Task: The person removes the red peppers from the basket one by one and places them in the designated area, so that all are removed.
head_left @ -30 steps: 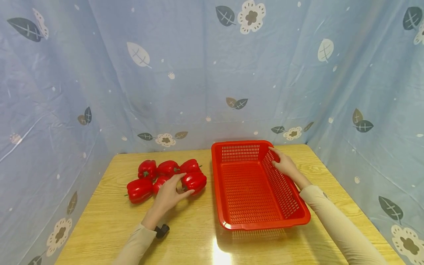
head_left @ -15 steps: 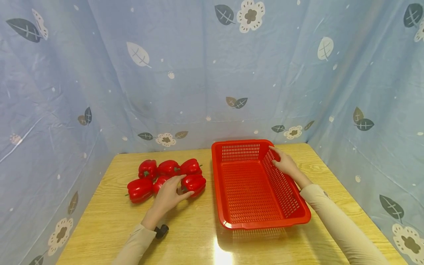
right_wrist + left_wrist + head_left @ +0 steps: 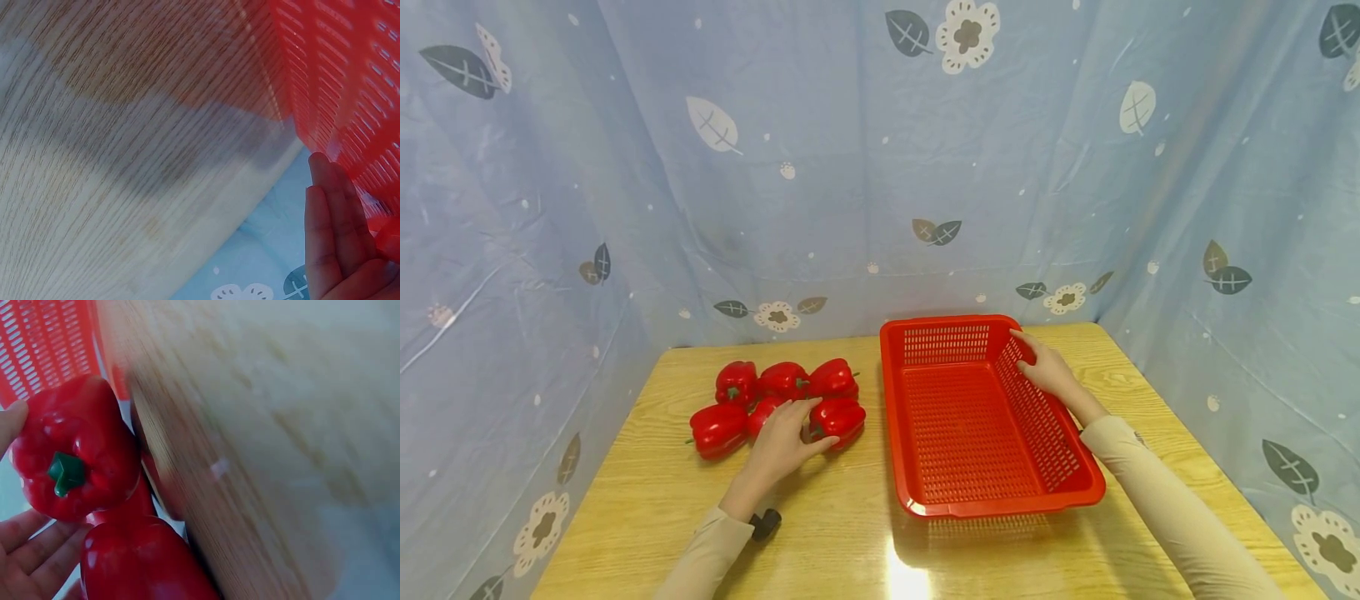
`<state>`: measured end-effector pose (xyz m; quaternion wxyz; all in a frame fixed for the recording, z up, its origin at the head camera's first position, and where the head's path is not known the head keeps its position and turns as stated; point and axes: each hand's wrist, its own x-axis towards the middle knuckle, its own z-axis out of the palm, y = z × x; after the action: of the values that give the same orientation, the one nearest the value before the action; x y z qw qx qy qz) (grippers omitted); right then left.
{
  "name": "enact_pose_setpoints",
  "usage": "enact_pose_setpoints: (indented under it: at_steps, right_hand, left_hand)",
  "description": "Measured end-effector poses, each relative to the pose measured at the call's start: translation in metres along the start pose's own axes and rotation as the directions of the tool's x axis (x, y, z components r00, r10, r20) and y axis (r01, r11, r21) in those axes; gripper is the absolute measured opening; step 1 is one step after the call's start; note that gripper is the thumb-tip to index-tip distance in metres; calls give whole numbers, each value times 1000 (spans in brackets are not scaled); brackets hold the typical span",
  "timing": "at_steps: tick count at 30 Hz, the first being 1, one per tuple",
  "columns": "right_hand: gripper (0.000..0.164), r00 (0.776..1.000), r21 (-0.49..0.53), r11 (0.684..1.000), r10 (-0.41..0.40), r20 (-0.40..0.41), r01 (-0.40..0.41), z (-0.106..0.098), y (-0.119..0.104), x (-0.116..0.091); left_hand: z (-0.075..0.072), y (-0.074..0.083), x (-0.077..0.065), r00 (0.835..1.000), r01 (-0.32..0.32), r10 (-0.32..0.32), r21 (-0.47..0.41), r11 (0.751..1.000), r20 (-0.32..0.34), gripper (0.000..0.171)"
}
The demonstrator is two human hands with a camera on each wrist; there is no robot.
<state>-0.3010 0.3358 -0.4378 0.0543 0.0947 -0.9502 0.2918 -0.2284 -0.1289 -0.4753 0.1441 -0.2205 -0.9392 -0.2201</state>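
Note:
A shiny red bell pepper (image 3: 841, 422) with a green stem lies between the thumb and fingers of my left hand (image 3: 781, 446). In the left wrist view, fingertips touch this pepper (image 3: 81, 447) on opposite sides. Several more red bell peppers (image 3: 718, 429) sit close together beside and behind that hand; one is partly hidden by it. My right hand (image 3: 1051, 375) holds the right rim of a red plastic basket (image 3: 904, 492). In the right wrist view, the fingers (image 3: 337, 219) lie along the basket's outer wall.
Everything stands on a light wooden table (image 3: 625, 508), the basket right of the peppers. A blue curtain (image 3: 820, 192) with leaf and flower prints hangs behind and at both sides. A black strap device (image 3: 765, 525) is on the left wrist.
The pepper at my left fingers has shifted slightly down and toward me, the hand dipping a little with it. My right hand and the basket stay almost still.

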Motion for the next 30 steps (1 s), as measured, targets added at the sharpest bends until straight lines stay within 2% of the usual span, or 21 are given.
enact_pose_setpoints:
  at_steps: [9,21,25,30]
  right_hand:
    - [62,1000,-3,1000,7,10,-7,-1,0,2]
    - [59,999,-34,999,-20,43,22,-2,2,4]
    - [59,998,-82,997,-6,62,11,-4,1,4]
    - [63,997,-148,989,31,69,-20,-7,0,3]
  left_hand:
    - [-1,0,1,999,-28,27,17,999,22,74]
    - [0,-1,3,999,-49,49,36,998,8,73]
    - [-2,-1,7,998,-54,54,31,998,9,74]
    - [-7,0,11,999,-28,28,17,999,24,76]
